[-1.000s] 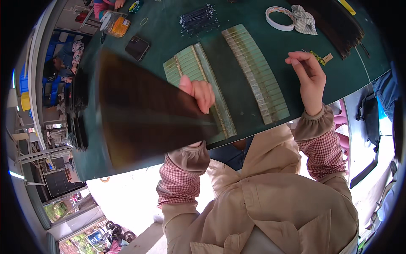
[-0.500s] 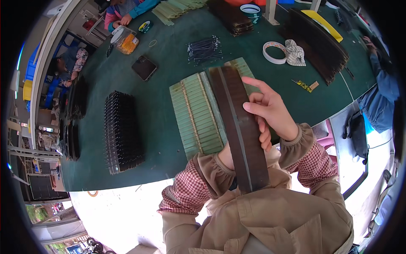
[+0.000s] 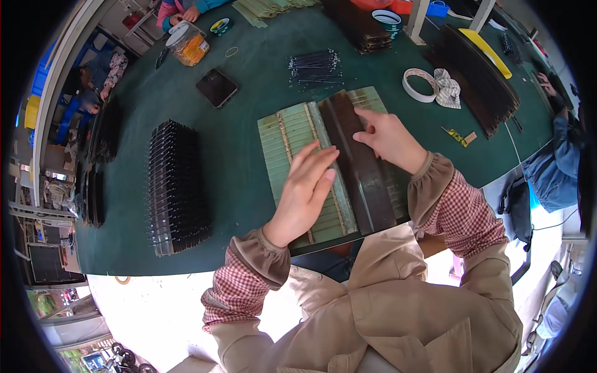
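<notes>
A long dark brown panel [image 3: 356,158] with a thin grey lengthwise strip lies on a light green slatted board [image 3: 283,149] at the table's near edge. On the green board, against the panel's left side, my left hand [image 3: 305,193] rests with its fingers stretched out, holding nothing. My right hand [image 3: 392,140] is at the panel's upper right edge, index finger and thumb on it and the other fingers curled and partly hidden. The green board shows on both sides of the panel.
A tall stack of black slatted pieces [image 3: 177,189] stands to the left. Beyond the board are a phone [image 3: 216,87], a jar [image 3: 187,45], black ties [image 3: 314,66], a tape roll [image 3: 407,93] and a cloth [image 3: 447,89]. Dark strips [image 3: 476,81] lie right. Other people sit around the table.
The brown panel has gone from being held up and tilted toward me to lying on the green board. My left hand has come out from beneath it onto the board.
</notes>
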Demonstrator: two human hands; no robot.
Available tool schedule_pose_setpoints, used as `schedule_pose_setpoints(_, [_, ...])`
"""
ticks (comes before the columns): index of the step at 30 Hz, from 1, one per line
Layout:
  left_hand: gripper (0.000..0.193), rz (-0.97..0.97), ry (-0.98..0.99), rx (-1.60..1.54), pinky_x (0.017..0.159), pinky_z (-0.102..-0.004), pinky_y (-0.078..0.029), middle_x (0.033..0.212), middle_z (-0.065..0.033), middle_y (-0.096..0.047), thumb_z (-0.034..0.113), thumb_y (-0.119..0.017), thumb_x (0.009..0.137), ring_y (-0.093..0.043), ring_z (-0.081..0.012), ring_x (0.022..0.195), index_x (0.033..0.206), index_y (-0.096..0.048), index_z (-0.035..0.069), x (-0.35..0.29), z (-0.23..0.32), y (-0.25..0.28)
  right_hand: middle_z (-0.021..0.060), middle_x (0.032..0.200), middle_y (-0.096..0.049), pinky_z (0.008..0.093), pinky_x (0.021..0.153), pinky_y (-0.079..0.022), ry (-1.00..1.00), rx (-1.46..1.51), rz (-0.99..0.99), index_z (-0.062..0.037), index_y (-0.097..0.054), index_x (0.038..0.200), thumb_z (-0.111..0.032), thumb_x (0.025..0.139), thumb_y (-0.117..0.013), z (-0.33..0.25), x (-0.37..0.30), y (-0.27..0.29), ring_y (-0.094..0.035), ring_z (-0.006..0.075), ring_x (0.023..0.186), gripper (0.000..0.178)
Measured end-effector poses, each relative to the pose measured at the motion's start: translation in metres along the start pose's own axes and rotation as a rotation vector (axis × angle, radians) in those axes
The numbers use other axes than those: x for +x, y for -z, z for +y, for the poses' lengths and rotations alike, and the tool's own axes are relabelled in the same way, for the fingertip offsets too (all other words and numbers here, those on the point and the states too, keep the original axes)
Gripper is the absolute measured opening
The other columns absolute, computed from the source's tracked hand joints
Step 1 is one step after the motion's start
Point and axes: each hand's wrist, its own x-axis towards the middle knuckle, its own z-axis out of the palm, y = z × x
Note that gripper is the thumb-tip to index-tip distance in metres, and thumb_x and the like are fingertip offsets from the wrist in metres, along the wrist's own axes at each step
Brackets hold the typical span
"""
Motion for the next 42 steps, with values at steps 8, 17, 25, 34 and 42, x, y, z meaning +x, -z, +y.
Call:
schedule_pose_setpoints(8, [0.039, -0.157, -0.168, 0.410, 0.115, -0.0496, -0.023, 0.140, -0.0128, -0.051, 0.020, -0.055, 0.096, -0.034, -0.0337, 0.140, 0.130, -0.056, 0.000, -0.005, -0.014, -0.018, 0.0139, 0.083, -0.065, 0.0367, 0.064, -0.051, 0.312, -0.338, 0.145, 0.0010, -0.065, 0.107, -0.013, 0.080, -0.072, 0.000, 0.005, -0.013, -0.062, 0.0294, 0.067, 0.030])
schedule_pose_setpoints(17, [0.037, -0.186, -0.231, 0.466, 0.113, -0.0509, -0.027, 0.137, -0.0113, -0.054, 0.017, -0.058, 0.093, -0.037, -0.0328, 0.138, 0.126, -0.059, 0.000, 0.012, -0.014, -0.019, 0.0096, 0.097, -0.064, 0.0333, 0.077, -0.049, 0.522, -0.316, 0.143, -0.0023, -0.068, 0.099, -0.007, 0.083, -0.069, 0.007, -0.037, 0.019, -0.058, 0.0257, 0.090, 0.017])
schedule_pose_setpoints(25, [0.016, 0.005, -0.245, 0.211, 0.097, -0.0476, -0.044, 0.105, -0.0118, -0.067, 0.004, -0.071, 0.079, -0.055, -0.0326, 0.116, 0.095, -0.068, -0.001, 0.008, -0.017, -0.014, 0.0108, 0.087, -0.061, 0.0365, 0.078, -0.046, -0.058, -0.522, 0.562, -0.0014, -0.067, 0.090, -0.006, 0.074, -0.076, 0.086, -0.091, 0.143, -0.057, 0.0280, 0.087, 0.019])
schedule_pose_setpoints(34, [0.019, 0.218, -0.156, -0.065, 0.063, -0.0344, -0.048, 0.071, -0.0111, -0.061, 0.003, -0.073, 0.077, -0.061, -0.0266, 0.073, 0.068, -0.058, -0.001, -0.001, -0.015, 0.000, 0.0072, 0.077, -0.059, 0.0281, 0.061, -0.045, -0.098, -0.417, 0.255, 0.0001, -0.064, 0.084, 0.002, 0.071, -0.076, 0.081, -0.081, 0.154, -0.056, 0.0148, 0.069, 0.018])
schedule_pose_setpoints(42, [0.032, 0.321, -0.172, -0.310, 0.050, -0.0327, -0.042, 0.061, -0.0104, -0.056, 0.009, -0.056, 0.094, -0.054, -0.0241, 0.054, 0.064, -0.055, 0.000, -0.019, -0.038, -0.006, 0.0012, 0.077, -0.063, 0.0233, 0.059, -0.045, 0.460, -0.348, 0.453, -0.0022, -0.067, 0.093, 0.001, 0.081, -0.071, -0.044, 0.037, 0.170, -0.055, 0.0099, 0.065, 0.013])
